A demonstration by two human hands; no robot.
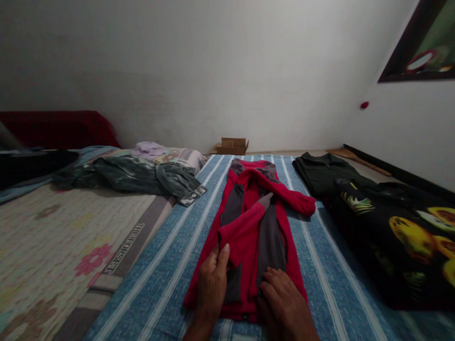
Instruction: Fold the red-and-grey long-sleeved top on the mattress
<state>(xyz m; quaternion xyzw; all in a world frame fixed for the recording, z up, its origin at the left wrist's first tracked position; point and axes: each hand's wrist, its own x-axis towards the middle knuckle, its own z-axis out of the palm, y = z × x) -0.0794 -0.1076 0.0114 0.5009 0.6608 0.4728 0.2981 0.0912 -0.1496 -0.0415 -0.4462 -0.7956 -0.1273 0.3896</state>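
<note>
**Both hands pressing on red/grey garment, bed**

Far left: a dark red cloth (60, 128) is lying at the back near the wall, w/ a dark item in front of it, too dim to tell what it is. A floral cover (53, 237) is spreading over the left part of the bed, w/ printed lettering along its edge. On it, towards the back, a grey-green shirt (142, 176) is lying crumpled, cuff w/ a snap button hanging onto the striped part; a pale lilac cloth (151, 149) is sitting just behind it.

Centre: a blue striped sheet (170, 246) is covering the bed. A small cardboard box (232, 146) is sitting at the back by the wall. The red and grey garment (256, 227) is lying lengthwise on the sheet, sleeves folded in across the body, collar end pointing to the wall. The left hand (212, 284) is gripping the end of one red sleeve near the garment's lower left, thumb on top of the fabric, fingers curled at its edge. The right hand (284, 298) is resting flat and relaxed on the lower hem area, fingers spread on the grey panel, grasping nothing.

Right: a dark shirt (323, 173) is lying flat beside the garment, not touching it. Closer in, a black fruit-print cloth (408, 246) is lying on the sheet, overlapping the dark shirt's near end. Top right, a dark picture frame (419, 47) is hanging on the wall.
</note>
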